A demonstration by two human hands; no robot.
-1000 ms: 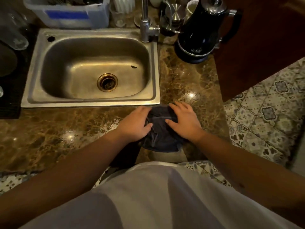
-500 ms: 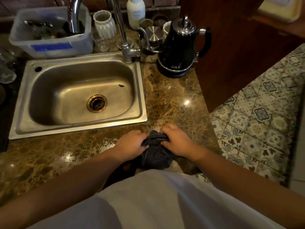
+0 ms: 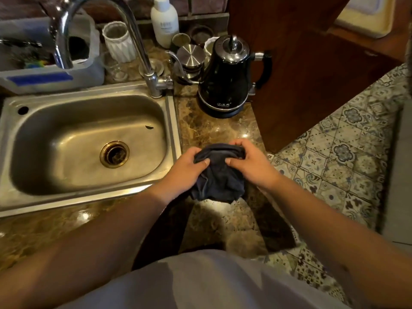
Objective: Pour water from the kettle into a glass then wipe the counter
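A dark blue cloth [image 3: 219,179] hangs bunched between both hands above the brown marble counter [image 3: 211,130], just right of the sink. My left hand [image 3: 186,169] grips its left side and my right hand [image 3: 249,162] grips its right side, thumbs pressed on top. The black electric kettle [image 3: 227,79] stands on its base at the back of the counter, handle to the right. A clear glass [image 3: 116,68] sits behind the sink, near the tap's foot.
The steel sink [image 3: 89,141] fills the left, with a tall curved tap [image 3: 133,36] behind it. A plastic tub [image 3: 44,72], white ribbed cup [image 3: 119,41], lotion bottle [image 3: 165,21] and small steel pot [image 3: 191,59] crowd the back. A wooden cabinet [image 3: 312,63] rises at right.
The cloth lay flat on the counter under both palms; now both hands have gathered it up and lifted it. The view has tilted up, showing more of the tap and back wall.
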